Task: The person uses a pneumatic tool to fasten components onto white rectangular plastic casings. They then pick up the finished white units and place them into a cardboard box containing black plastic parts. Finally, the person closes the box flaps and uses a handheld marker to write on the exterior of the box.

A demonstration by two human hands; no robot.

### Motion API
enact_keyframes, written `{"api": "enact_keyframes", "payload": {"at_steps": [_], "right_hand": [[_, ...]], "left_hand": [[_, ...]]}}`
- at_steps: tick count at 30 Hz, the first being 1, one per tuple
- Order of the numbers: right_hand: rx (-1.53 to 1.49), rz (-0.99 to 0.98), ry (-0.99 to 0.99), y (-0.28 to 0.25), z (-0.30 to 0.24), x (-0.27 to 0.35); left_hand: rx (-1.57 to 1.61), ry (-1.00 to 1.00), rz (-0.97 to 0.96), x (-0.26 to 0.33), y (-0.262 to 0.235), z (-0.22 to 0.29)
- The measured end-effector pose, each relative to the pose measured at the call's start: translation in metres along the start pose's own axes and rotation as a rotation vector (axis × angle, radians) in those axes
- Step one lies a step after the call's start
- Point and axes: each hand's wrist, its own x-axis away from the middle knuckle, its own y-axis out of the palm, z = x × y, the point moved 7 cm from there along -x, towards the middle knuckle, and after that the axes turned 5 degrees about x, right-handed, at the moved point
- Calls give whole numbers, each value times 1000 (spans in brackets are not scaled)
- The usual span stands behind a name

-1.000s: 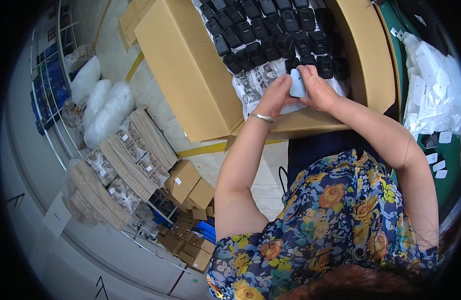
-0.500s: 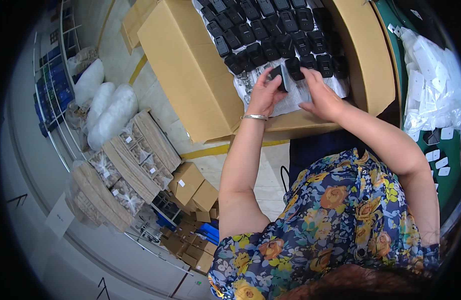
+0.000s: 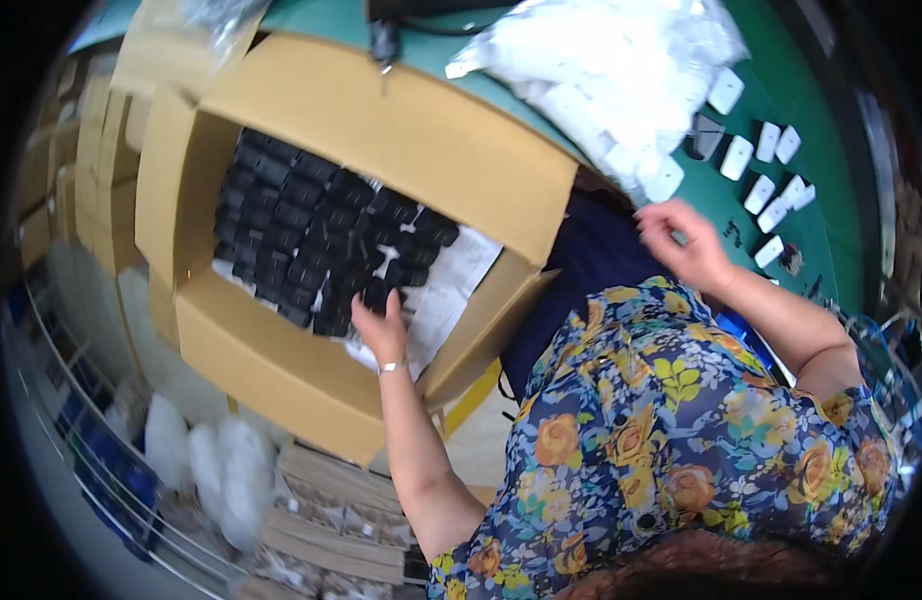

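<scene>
Inside a large cardboard box, rows of black plastic housings stand packed on printed paper sheets. My left hand, with a silver bracelet at the wrist, reaches into the box at the near edge of these rows. Its thumb and fingers are round one black housing, which sits beside the others. Over the green table's edge hovers my right hand, fingers loosely bent and a gap at the thumb, with nothing visible in it. Small white plastic pieces lie nearest to it.
A clear plastic bag of white pieces rests on the green table, near a dark grey piece. A black tool hangs over the box's far flap. Wrapped white rolls and stacked cardboard are on the floor at left.
The view has turned toward the table, so the box appears farther left. My right hand has left the box and moved right to the table's edge; my left stays at the housings.
</scene>
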Motion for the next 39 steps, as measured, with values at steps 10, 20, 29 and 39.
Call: {"api": "enact_keyframes", "payload": {"at_steps": [10,20,29,39], "right_hand": [[784,647,355,-115,132,10],[717,587,304,-116,153,-4],[332,423,307,-116,207,3],[-31,495,292,-133,204,23]], "left_hand": [[342,780,-335,48,29,328],[75,1169,-231,107,236,463],[17,1348,-210,112,236,481],[319,1459,-397,129,242,477]]}}
